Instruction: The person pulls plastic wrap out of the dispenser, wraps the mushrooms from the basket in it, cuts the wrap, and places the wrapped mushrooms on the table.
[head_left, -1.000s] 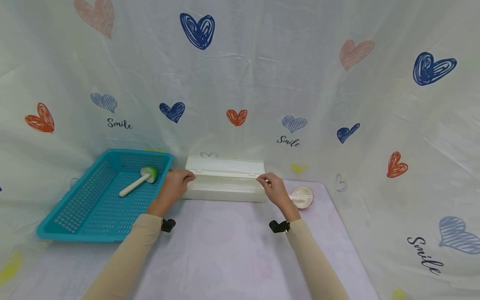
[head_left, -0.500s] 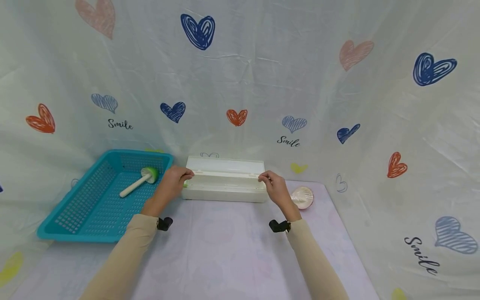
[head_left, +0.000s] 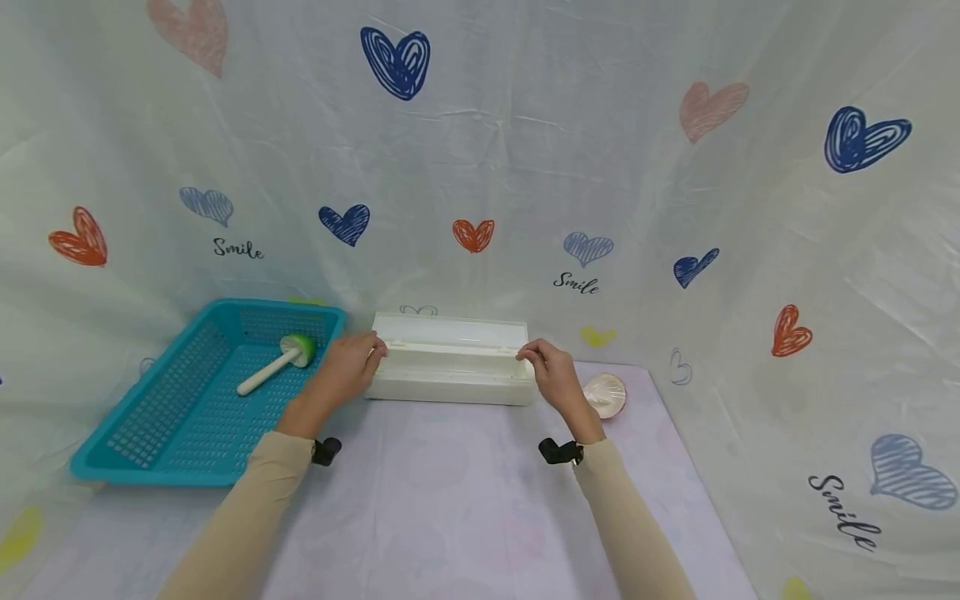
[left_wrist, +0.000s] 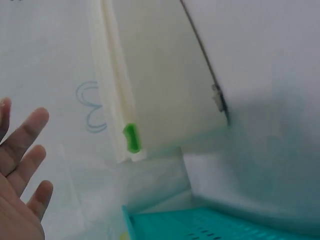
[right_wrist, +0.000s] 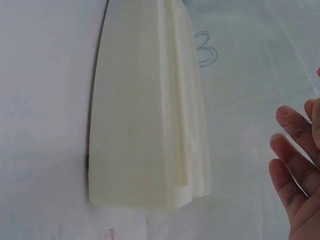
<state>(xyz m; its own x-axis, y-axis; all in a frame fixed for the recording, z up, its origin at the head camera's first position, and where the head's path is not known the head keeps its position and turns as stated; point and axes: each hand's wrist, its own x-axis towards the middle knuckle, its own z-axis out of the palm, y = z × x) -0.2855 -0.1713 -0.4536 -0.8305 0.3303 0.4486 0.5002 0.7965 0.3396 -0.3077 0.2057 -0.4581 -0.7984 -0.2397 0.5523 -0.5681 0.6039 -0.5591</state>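
A long white cling film dispenser (head_left: 450, 389) with its lid (head_left: 450, 331) raised stands against the back wall cloth. My left hand (head_left: 345, 367) is at its left end, fingers bent together as in a pinch. At the right end, my right hand (head_left: 555, 379) pinches with thumb and forefinger. Faint clear film shows at the right fingertips (right_wrist: 282, 142) in the right wrist view; at the left hand it is hard to see. Both hands are apart from the dispenser's front wall in the wrist views. A green slider (left_wrist: 132, 138) sits on its left end.
On the left is a turquoise basket (head_left: 161, 477) holding a white-handled tool (head_left: 270, 371) with a green and white head. A small round pale dish (head_left: 606, 395), seemingly wrapped in clear film, stands beside my right wrist. Heart-printed cloth (head_left: 480, 150) hangs behind the table.
My left hand has shifted slightly left and turned, its fingers drawing closer together at the dispenser's end. The green slider's tip, seen half a second ago, is now hidden in the head view.
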